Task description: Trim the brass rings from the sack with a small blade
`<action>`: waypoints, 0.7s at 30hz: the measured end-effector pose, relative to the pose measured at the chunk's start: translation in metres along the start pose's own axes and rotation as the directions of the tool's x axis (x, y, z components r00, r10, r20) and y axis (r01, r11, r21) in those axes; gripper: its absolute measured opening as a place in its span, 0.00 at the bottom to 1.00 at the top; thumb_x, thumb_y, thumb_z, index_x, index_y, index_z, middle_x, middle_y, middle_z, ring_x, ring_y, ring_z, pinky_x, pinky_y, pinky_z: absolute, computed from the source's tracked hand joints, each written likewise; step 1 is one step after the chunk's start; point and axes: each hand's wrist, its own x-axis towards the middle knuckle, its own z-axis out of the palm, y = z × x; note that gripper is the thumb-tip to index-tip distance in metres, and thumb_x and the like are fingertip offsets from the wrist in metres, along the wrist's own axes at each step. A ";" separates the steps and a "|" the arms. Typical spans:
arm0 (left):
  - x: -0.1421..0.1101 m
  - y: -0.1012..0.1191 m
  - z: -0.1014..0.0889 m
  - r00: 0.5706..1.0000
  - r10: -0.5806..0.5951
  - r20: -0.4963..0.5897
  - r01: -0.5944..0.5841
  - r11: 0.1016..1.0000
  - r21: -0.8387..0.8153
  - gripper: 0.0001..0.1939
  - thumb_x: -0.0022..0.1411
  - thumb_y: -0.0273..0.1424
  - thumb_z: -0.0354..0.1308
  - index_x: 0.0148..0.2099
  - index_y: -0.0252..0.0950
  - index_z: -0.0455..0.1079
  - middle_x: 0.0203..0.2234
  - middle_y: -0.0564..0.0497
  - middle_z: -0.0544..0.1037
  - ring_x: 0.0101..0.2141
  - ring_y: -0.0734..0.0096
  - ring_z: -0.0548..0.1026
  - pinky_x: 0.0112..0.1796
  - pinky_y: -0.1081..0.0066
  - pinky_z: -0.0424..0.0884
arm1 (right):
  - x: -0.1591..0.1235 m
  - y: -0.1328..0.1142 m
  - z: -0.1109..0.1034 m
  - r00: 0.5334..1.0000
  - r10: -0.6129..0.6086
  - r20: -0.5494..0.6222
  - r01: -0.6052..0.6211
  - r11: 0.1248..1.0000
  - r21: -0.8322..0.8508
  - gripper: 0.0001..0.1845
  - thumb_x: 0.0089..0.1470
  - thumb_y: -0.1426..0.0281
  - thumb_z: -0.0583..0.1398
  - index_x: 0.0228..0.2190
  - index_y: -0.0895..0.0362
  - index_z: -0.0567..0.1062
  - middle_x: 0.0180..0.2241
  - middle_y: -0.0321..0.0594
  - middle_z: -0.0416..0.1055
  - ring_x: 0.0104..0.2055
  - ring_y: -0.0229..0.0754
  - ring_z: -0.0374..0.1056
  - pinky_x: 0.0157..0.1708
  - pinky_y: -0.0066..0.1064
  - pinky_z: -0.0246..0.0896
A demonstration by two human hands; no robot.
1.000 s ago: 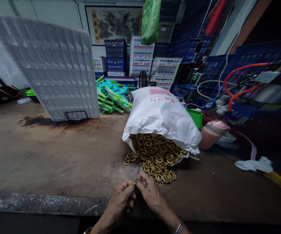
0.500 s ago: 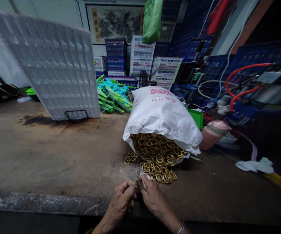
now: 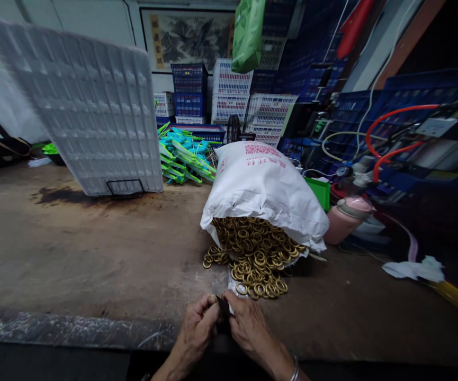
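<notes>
Rings [image 3: 266, 264], brass-coloured, heaped just beyond right hand [image 3: 248, 323], spilling from sack [image 3: 260, 180] onto bench [image 3: 133, 254]. Judged stiff, slippery, light singly; take by rim. Right hand: closed on dark piece [image 3: 223, 308], possibly a blade. Left hand [image 3: 197, 324]: pinched closed beside it, contents hidden.

Rings [image 3: 258, 264] in & before sack [image 3: 258, 180]; bottle [image 3: 346, 217] R.

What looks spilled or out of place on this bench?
Brass-coloured rings have spilled from the open mouth of the white sack onto the bench. A dark stain also marks the wood, left of the wire stand.
</notes>
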 end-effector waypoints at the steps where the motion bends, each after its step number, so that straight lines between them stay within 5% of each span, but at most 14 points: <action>1: 0.000 -0.002 -0.001 1.000 0.008 -0.003 -0.008 1.000 0.011 0.19 0.52 0.47 0.52 0.22 0.37 0.57 0.15 0.59 0.59 0.16 0.81 0.54 0.18 0.77 0.52 | -0.001 -0.001 -0.001 1.000 0.007 0.011 -0.007 1.000 -0.004 0.22 0.36 0.80 0.48 0.36 0.54 0.67 0.27 0.36 0.69 0.30 0.39 0.64 0.29 0.26 0.47; 14: 0.001 -0.002 -0.001 0.999 0.044 -0.007 -0.043 0.997 0.061 0.17 0.54 0.45 0.51 0.23 0.36 0.58 0.15 0.59 0.57 0.18 0.79 0.53 0.21 0.77 0.52 | -0.004 0.001 0.003 0.999 -0.003 -0.046 0.001 1.000 -0.031 0.22 0.38 0.81 0.48 0.38 0.55 0.66 0.30 0.39 0.69 0.32 0.40 0.64 0.31 0.28 0.48; 21: -0.005 -0.001 0.000 0.994 0.112 0.007 -0.112 0.984 0.139 0.18 0.56 0.45 0.49 0.25 0.36 0.61 0.17 0.57 0.58 0.19 0.78 0.56 0.22 0.77 0.54 | -0.001 -0.001 -0.007 0.998 0.047 0.033 -0.046 0.999 -0.021 0.19 0.40 0.81 0.49 0.36 0.56 0.67 0.30 0.40 0.70 0.32 0.41 0.64 0.30 0.27 0.49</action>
